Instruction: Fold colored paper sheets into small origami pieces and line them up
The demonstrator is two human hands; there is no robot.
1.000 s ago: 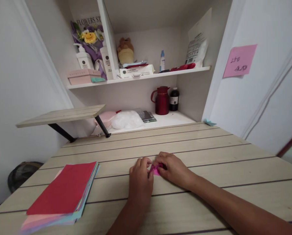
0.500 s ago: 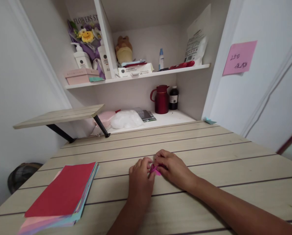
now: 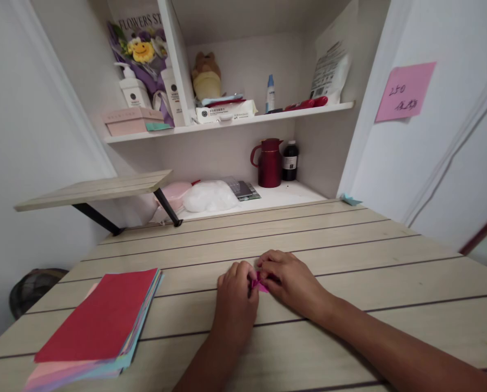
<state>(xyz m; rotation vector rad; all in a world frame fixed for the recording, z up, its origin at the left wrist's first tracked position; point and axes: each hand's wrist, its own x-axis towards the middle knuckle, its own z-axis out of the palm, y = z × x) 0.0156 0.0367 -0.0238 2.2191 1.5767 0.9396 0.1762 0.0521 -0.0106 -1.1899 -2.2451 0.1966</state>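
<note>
"While your left grip [image 3: 235, 294] and right grip [image 3: 291, 280] sit so close together, what do they have?"

"One small, bright magenta piece of folded paper [image 3: 262, 287], held between them near the middle of the pale, dark-striped wooden desk [image 3: 341, 256]. My left grip is nearly closed, thumb and curled forefinger pinching its left side. My right grip is closed too, thumb and fingertips on its right side."

"Can you make out its shape?"

"Only partly; I cover much of it, though a pointed flap shows on the near side."

"What else is on the desk?"

"At the near left, well apart from me, a stack of coloured paper sheets [image 3: 98, 313] with a red one on top. At the far right corner, a small pale-teal piece of paper [image 3: 351, 200]."

"And beyond the far edge?"

"On a white shelf [image 3: 296, 192], a glossy dark red jug [image 3: 270, 167] stands just left of a dark bottle with a white label [image 3: 290, 163]."
</note>
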